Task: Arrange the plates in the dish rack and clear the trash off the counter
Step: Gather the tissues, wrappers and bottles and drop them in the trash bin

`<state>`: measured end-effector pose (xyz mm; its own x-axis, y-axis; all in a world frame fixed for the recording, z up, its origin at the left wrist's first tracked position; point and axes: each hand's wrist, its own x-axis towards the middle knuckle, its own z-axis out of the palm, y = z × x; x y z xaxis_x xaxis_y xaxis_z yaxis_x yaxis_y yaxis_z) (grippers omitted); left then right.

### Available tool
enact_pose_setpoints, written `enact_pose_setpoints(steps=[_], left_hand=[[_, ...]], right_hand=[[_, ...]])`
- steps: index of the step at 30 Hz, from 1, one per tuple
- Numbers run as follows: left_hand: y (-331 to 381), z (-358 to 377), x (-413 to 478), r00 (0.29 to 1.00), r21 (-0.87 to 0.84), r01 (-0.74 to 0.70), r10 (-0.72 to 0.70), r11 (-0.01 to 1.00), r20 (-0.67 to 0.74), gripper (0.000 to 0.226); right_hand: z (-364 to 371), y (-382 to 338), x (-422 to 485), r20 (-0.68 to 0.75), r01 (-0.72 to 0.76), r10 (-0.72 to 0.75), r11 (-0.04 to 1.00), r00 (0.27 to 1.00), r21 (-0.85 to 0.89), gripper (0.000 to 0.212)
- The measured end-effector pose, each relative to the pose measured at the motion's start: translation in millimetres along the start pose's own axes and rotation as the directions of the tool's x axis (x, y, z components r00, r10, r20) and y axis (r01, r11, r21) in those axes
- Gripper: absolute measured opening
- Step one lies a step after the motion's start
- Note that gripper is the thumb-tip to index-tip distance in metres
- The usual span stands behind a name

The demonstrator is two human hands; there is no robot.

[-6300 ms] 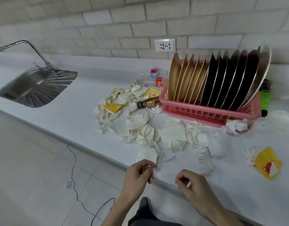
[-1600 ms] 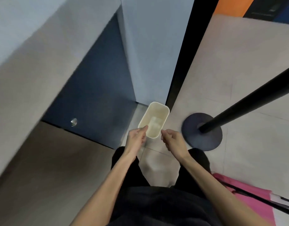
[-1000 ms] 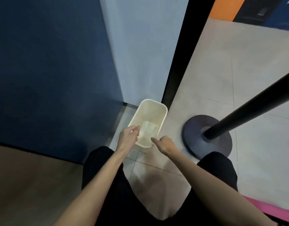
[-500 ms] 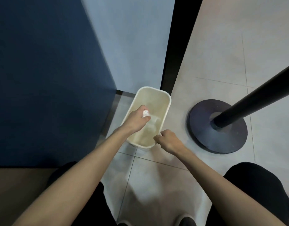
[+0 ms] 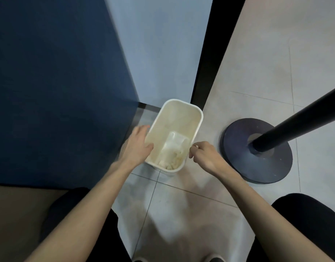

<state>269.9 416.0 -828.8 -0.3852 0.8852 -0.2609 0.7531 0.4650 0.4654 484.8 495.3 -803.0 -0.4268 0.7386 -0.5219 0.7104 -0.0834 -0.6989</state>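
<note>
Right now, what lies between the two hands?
The bin, with crumpled paper at its bottom, lies between left hand and right hand; the head view shows it.

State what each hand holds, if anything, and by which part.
The left hand is open at the rim of the bin, holding nothing. The right hand seems to pinch a small pale scrap between thumb and forefinger; too small to say more.

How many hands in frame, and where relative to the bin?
2. Left hand over the bin's left rim, fingers relaxed, empty. Right hand beside its right rim, fingers curled; may pinch a small white scrap, unclear.
</note>
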Motion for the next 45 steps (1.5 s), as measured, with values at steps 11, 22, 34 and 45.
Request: enact_pose_setpoints(steps=[11, 22, 34, 45], left_hand=[[-12, 3, 5, 0.976, -0.104, 0.113, -0.09, 0.988, 0.2, 0.063], [-20, 2, 7, 0.962, -0.102, 0.122, -0.092, 0.987, 0.257, 0.047], [-19, 1, 11, 0.956, -0.158, 0.091, -0.042, 0.983, 0.289, 0.065], [-16, -3, 2, 0.97, -0.143, 0.105, -0.069, 0.984, 0.233, 0.053]], right_hand=[[5, -29, 53, -0.097, 0.385, -0.383, 0.923, 0.919, 0.004, 0.018], [0, -29, 85, -0.026, 0.353, -0.354, 0.935, 0.935, -0.036, 0.037], [0, 13, 33, 0.023, 0.024, -0.02, 0.988, 1.0, -0.151, 0.037], [0, 16, 30, -0.01, 0.004, -0.005, 1.0, 1.0, -0.021, 0.049]])
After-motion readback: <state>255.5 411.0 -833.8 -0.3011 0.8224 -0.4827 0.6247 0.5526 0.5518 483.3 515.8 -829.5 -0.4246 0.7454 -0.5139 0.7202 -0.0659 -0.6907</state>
